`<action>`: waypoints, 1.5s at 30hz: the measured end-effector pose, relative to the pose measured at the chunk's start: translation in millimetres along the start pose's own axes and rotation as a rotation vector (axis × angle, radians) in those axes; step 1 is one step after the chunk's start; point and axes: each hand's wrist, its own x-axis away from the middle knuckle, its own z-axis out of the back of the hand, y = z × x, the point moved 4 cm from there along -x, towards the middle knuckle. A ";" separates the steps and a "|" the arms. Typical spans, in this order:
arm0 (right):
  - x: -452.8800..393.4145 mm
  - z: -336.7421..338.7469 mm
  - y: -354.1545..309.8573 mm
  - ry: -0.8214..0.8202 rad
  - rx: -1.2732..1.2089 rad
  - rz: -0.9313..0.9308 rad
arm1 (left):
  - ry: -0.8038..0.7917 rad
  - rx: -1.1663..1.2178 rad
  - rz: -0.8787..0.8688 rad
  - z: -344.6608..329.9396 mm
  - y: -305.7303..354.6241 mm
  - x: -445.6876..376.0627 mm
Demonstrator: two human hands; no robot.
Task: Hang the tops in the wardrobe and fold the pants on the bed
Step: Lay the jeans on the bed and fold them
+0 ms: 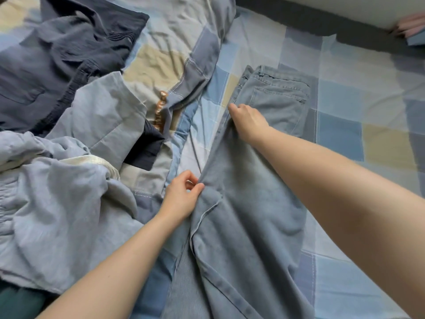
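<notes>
Light blue jeans [248, 203] lie lengthwise on the checked bed sheet [340, 125], waistband and back pocket at the far end. My right hand [247, 122] presses on the jeans just below the pocket, fingers curled over their left edge. My left hand [181, 196] pinches the left edge of the jeans at mid-leg between thumb and fingers. To the left lies a pile of tops: a dark navy shirt [57, 65] and pale blue garments [69, 203].
A rumpled patchwork duvet [179, 42] lies between the pile and the jeans. A small string of copper-coloured beads [161, 107] rests on it. Pink and blue folded fabric [411, 28] sits at the far right by a dark bed edge.
</notes>
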 end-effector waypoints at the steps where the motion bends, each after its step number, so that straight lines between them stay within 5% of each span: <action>1: -2.4 3.0 -8.6 0.023 0.000 0.006 | 0.014 0.014 0.025 3.8 -4.0 -2.0; 5: -3.5 -4.9 -20.2 -0.058 0.017 0.023 | -0.084 0.049 0.176 3.3 -23.9 -3.8; 10: -8.4 -9.8 -19.6 -0.051 0.160 0.190 | -0.071 -0.191 0.238 -4.3 -29.1 -8.8; 14: -16.7 -22.0 -9.8 -0.268 0.031 0.162 | -0.175 -0.230 0.281 -14.1 -16.2 -16.3; 17: -30.8 -12.3 21.0 -0.134 -0.156 -0.010 | -0.221 -0.334 0.135 -21.3 2.3 -29.1; 21: -21.5 -4.0 110.7 0.177 -0.111 -0.585 | -0.189 -0.050 0.335 -22.0 9.1 -54.5; 25: 27.5 -40.3 180.8 0.020 -0.464 -1.067 | -0.219 0.011 0.389 -19.2 5.3 -57.6; 27: 38.9 -60.5 189.9 -0.114 -0.795 -0.988 | -0.277 0.134 0.415 -20.1 3.5 -54.7; 30: 41.2 -51.8 213.1 0.004 -0.881 -0.845 | -0.301 0.176 0.408 -21.7 4.6 -51.4; 37: 77.7 -61.1 215.1 0.065 -1.419 -1.059 | -0.297 0.055 0.400 -13.8 6.0 -55.2; 40: 119.2 -74.5 194.4 0.028 -1.463 -1.183 | -0.333 0.075 0.411 -15.8 6.9 -51.4; 45: 136.7 -79.4 159.5 -0.205 -1.519 -1.088 | -0.331 0.047 0.429 -15.3 12.2 -50.6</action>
